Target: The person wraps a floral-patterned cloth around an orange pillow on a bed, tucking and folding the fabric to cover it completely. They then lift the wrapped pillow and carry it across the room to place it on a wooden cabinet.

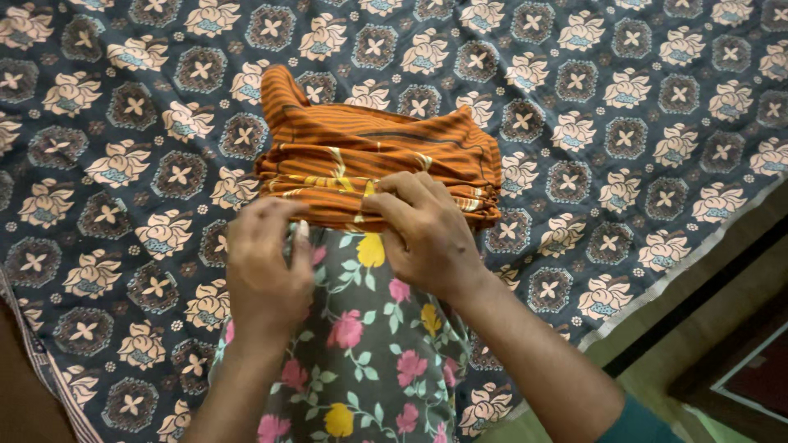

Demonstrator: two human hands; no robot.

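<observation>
An orange garment with dark stripes and yellow marks (373, 156) lies bunched in folds on a dark blue bedsheet with cream flower prints (123, 164). My left hand (263, 262) grips its near edge at the left. My right hand (427, 234) pinches the same edge at the middle, fingers curled into the cloth. Below both hands hangs a grey cloth with pink and yellow flowers (369, 361), partly covered by my forearms.
The sheet's pale border (681, 262) runs diagonally at the right, where the bed ends. Beyond it lie a greenish floor (722, 312) and a dark framed object (747, 369) at the lower right corner.
</observation>
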